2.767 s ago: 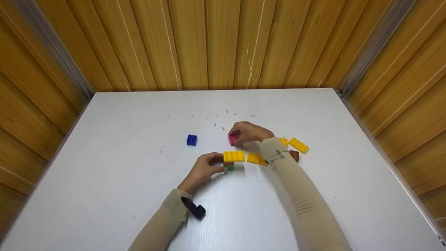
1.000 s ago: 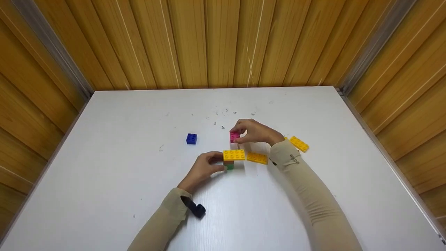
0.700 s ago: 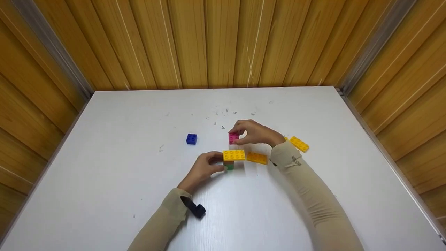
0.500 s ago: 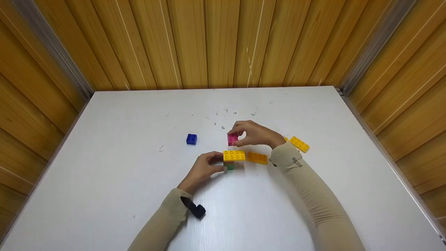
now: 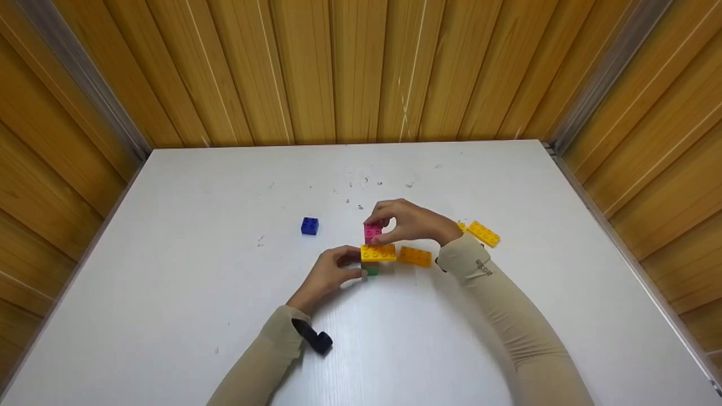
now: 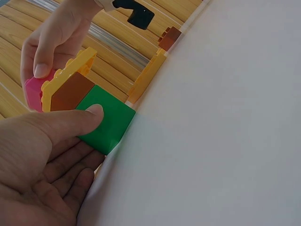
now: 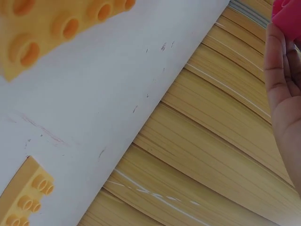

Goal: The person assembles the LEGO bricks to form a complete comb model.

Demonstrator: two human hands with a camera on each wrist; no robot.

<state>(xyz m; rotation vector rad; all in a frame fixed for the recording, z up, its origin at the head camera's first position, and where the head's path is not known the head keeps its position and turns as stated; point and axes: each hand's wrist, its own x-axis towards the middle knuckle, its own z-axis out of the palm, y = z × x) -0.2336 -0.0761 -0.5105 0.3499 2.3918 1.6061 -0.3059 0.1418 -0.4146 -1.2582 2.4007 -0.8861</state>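
My left hand [image 5: 330, 276] holds a small stack upright on the table, thumb on the green brick [image 6: 110, 115] at its base. A brown brick [image 6: 70, 92] sits on the green one. Across the top lies a long yellow brick [image 5: 377, 255], overhanging to the right. My right hand [image 5: 412, 223] pinches a pink brick [image 5: 372, 232] between thumb and fingers, right at the yellow brick's left half. Whether the pink brick's underside touches the studs I cannot tell. In the right wrist view, only part of the pink brick [image 7: 288, 19] shows.
On the white table [image 5: 197, 254], a blue brick [image 5: 309, 225] stands left of the hands. A yellow brick [image 5: 415, 256] lies just right of the stack. Farther right is another yellow brick [image 5: 484, 233], and a brown brick [image 6: 170, 38] shows in the left wrist view.
My right hand has brought the pink brick left and nearer, from behind the stack to its yellow top. My left hand has stayed in place on the stack.
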